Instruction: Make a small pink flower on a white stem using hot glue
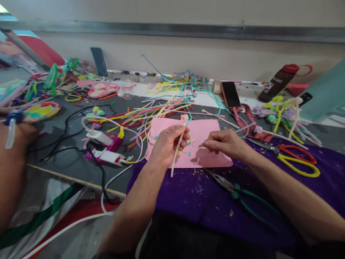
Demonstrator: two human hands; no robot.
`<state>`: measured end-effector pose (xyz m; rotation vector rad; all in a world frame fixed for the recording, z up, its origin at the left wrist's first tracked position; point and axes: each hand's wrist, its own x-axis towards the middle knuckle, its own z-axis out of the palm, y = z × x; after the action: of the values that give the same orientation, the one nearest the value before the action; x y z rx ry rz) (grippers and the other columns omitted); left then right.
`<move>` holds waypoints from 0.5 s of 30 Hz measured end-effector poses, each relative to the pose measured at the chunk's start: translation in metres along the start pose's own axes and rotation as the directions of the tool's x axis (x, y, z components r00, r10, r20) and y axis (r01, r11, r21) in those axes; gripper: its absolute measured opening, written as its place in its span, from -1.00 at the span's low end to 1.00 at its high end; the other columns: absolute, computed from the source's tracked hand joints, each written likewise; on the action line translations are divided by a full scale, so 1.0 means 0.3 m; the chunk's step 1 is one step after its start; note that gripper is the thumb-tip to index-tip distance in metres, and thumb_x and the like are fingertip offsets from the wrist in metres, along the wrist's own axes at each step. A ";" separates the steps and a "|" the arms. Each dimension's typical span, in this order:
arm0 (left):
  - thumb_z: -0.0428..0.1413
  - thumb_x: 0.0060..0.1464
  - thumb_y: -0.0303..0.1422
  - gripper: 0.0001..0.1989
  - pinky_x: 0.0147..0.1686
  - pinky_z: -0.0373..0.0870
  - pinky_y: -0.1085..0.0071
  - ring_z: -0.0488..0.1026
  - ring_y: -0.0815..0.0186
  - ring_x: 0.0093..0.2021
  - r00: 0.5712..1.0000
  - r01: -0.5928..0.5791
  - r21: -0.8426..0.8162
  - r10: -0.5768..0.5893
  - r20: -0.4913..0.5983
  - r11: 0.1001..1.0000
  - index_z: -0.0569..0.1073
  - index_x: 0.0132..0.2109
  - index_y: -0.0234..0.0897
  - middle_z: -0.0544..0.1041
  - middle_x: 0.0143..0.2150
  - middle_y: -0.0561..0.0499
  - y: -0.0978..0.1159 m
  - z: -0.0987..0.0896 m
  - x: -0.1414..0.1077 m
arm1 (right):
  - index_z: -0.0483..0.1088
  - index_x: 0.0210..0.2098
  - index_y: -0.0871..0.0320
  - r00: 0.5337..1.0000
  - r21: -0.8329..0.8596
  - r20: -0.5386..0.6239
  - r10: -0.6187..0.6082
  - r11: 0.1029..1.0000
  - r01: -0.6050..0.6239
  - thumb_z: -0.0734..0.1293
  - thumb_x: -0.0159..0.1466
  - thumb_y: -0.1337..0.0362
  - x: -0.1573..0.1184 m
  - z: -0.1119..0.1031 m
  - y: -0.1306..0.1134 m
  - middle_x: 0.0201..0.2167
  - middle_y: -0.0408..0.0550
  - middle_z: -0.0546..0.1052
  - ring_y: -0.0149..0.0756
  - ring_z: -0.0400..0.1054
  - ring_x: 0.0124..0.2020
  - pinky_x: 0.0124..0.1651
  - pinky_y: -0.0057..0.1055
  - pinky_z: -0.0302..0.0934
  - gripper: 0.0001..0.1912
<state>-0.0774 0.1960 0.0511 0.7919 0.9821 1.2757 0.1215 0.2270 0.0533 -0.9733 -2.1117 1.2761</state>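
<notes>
My left hand [168, 144] is closed on a cream pipe cleaner stem [175, 158], held upright with a slight tilt. A small pale bud [184, 118] tops the stem, above my thumb. To the right, my right hand [225, 142] pinches a small thin metal piece [201, 145], its kind too small to tell. Both hands are over a pink sheet [210, 126] with tiny scraps on it, and they are apart from each other. Green-handled long-nose pliers [229, 185] lie just below the right hand, on purple cloth [183, 194].
Scissors [296, 158] with red and yellow handles lie at right. Behind are loose pipe cleaners [161, 108], a phone [231, 94] and a dark bottle [279, 82]. Chargers [107, 154] with cables sit at left, near another person's hand [21, 135].
</notes>
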 end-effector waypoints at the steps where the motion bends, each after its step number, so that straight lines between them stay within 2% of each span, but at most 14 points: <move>1: 0.13 -0.08 -0.31 -0.83 -0.71 0.10 0.61 0.28 0.55 -0.68 1.000 -0.001 -0.001 0.001 0.000 1.000 0.47 -0.38 -0.36 0.43 -0.57 0.09 -0.005 -0.001 -0.001 | 0.32 -0.60 0.21 1.000 -0.028 -0.002 0.007 1.000 -0.007 0.26 0.19 0.07 -0.001 -0.006 -0.005 -0.67 -0.18 0.34 -0.48 0.18 -0.65 -0.58 -0.51 0.04 -0.63; 4: 0.15 -0.09 -0.31 -0.82 -0.70 0.10 0.61 0.27 0.54 -0.68 1.000 0.001 0.011 -0.001 -0.017 1.000 0.46 -0.38 -0.37 0.43 -0.57 0.08 -0.017 -0.003 -0.001 | 0.38 -0.55 0.21 0.998 -0.086 -0.054 -0.032 0.996 0.027 0.26 0.20 0.12 -0.006 -0.033 -0.022 -0.64 -0.15 0.38 -0.47 0.21 -0.63 -0.56 -0.51 0.06 -0.68; 6: 0.16 -0.10 -0.31 -0.82 -0.71 0.09 0.61 0.27 0.53 -0.68 0.999 0.012 0.031 -0.011 -0.033 0.999 0.45 -0.37 -0.38 0.43 -0.57 0.08 -0.023 0.000 0.002 | 0.40 -0.45 0.20 0.988 -0.083 -0.130 -0.080 0.994 0.070 0.31 0.16 0.19 -0.016 -0.063 -0.032 -0.58 -0.16 0.40 -0.47 0.23 -0.59 -0.54 -0.51 0.07 -0.82; 8: 0.16 -0.11 -0.31 -0.82 -0.71 0.10 0.61 0.27 0.53 -0.68 0.999 0.030 0.053 -0.028 -0.027 0.998 0.45 -0.38 -0.38 0.43 -0.57 0.07 -0.030 0.004 0.007 | 0.41 -0.41 0.18 0.975 -0.093 -0.202 -0.095 0.993 0.078 0.32 0.14 0.21 -0.035 -0.105 -0.036 -0.57 -0.17 0.40 -0.47 0.22 -0.58 -0.54 -0.51 0.07 -0.85; 12: 0.17 -0.10 -0.32 -0.82 -0.70 0.11 0.62 0.27 0.54 -0.68 0.999 0.050 0.066 -0.051 0.015 0.997 0.47 -0.38 -0.38 0.44 -0.57 0.07 -0.041 0.011 0.012 | 0.38 -0.55 0.19 0.958 -0.278 -0.285 0.001 0.957 -0.084 0.24 0.21 0.08 -0.093 -0.210 -0.019 -0.69 -0.17 0.35 -0.47 0.17 -0.67 -0.60 -0.49 -0.02 -0.66; 15: 0.18 -0.11 -0.33 -0.83 -0.70 0.11 0.63 0.28 0.55 -0.67 0.999 0.051 0.076 -0.051 0.001 0.996 0.48 -0.39 -0.38 0.45 -0.57 0.07 -0.042 0.014 0.008 | 0.41 -0.56 0.18 0.966 -0.557 -0.260 0.007 0.816 -0.156 0.24 0.20 0.08 -0.122 -0.268 0.015 -0.68 -0.14 0.38 -0.45 0.19 -0.65 -0.57 -0.47 -0.05 -0.66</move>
<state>-0.0685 0.1968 0.0409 0.8224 1.0470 1.1984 0.2028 0.2441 0.0838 -1.4008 -2.3085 0.4902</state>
